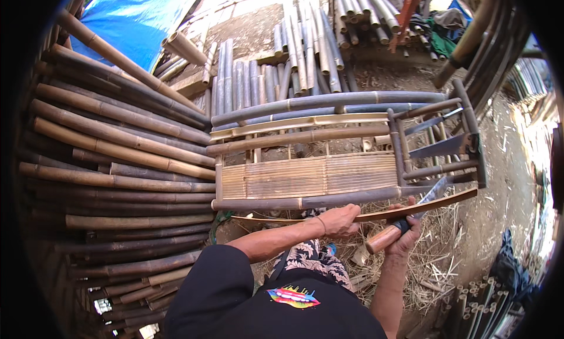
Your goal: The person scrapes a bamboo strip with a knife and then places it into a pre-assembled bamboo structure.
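My left hand [341, 221] is closed round a long, thin split bamboo strip [449, 201], which runs along the near side of a bamboo bench. In my right hand [406, 238] is a knife with a thick wooden handle [383, 239], its blade [436, 190] pointing up and away across the strip. Whether the edge bites into the strip, I cannot tell. Just beyond both hands lies the bamboo bench [305, 203], its slatted panel [311, 176] framed by dark poles. A handsaw [440, 146] rests on the bench's right end.
Long bamboo poles [129, 177] are stacked to the left, reaching the bench's end. More poles [305, 45] lie beyond it, near a blue tarp [138, 22]. Shavings [435, 274] litter the ground on the right. Upright thin bamboo pieces [479, 307] stand at the lower right.
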`<state>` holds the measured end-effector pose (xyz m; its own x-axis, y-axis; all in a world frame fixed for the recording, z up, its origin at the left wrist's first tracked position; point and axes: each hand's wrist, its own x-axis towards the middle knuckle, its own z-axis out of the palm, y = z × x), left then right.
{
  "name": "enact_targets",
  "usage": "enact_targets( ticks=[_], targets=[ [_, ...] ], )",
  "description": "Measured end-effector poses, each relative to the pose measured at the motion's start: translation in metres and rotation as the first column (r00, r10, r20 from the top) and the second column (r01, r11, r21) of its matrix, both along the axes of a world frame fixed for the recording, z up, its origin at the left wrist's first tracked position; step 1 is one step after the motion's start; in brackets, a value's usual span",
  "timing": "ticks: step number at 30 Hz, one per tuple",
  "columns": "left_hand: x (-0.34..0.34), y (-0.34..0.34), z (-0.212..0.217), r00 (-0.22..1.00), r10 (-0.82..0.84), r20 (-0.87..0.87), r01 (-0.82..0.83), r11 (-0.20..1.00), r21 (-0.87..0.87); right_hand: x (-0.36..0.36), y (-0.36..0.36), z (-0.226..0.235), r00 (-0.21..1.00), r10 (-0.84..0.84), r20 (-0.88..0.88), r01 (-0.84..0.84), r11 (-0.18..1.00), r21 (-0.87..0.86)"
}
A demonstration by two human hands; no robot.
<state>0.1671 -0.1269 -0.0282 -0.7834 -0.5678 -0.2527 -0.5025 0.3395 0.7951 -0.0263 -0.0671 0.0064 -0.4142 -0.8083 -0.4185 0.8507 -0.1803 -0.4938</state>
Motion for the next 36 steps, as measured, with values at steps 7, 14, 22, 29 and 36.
enact_targets(
  ticks=[7, 14, 22, 29, 36],
  targets=[
    [-0.057, 0.037, 0.190, 0.881, -0.119, -0.457, 0.018, 0.975, -0.220, 0.023, 0.088, 0.051, 0.956, 0.030, -0.292, -0.061, 0.993, -0.099],
    [-0.107, 0.093, 0.198, 0.653, -0.040, -0.756, 0.157, 0.984, 0.084, -0.017, 0.161, 0.053, 0.656, -0.035, -0.754, 0.193, 0.974, 0.122],
    [-0.135, 0.100, 0.185, 0.662, -0.166, -0.731, 0.140, 0.985, -0.097, -0.029, 0.263, 0.136, 0.286, 0.231, -0.930, 0.277, 0.909, 0.311],
    [-0.137, 0.114, 0.218, 0.687, -0.338, -0.643, 0.103, 0.921, -0.375, -0.003, 0.265, 0.205, 0.138, 0.166, -0.977, 0.264, 0.944, 0.198],
    [-0.132, 0.126, 0.226, 0.679, -0.423, -0.601, 0.148, 0.880, -0.452, 0.009, 0.254, 0.211, -0.059, 0.146, -0.988, 0.286, 0.950, 0.124]
  ],
)
